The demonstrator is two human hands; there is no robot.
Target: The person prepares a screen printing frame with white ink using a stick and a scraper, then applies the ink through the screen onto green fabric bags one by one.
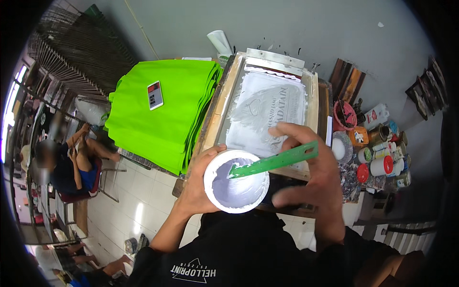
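Left of centre in the frame, the left hand (198, 184) cups a white tub (236, 181) from its left side, the grip clenched around the wall, thumb on the rim. The tub sits low centre, holding pale ink. A green scraper (275, 161) runs from inside the tub up and to the right, its long axis slanting toward the right hand (311, 167), whose grip is clenched on the upper end. Its lower end touches the ink. Behind both hands, in the upper centre, lies the screen frame (267, 107) on the counter, nearer the right hand
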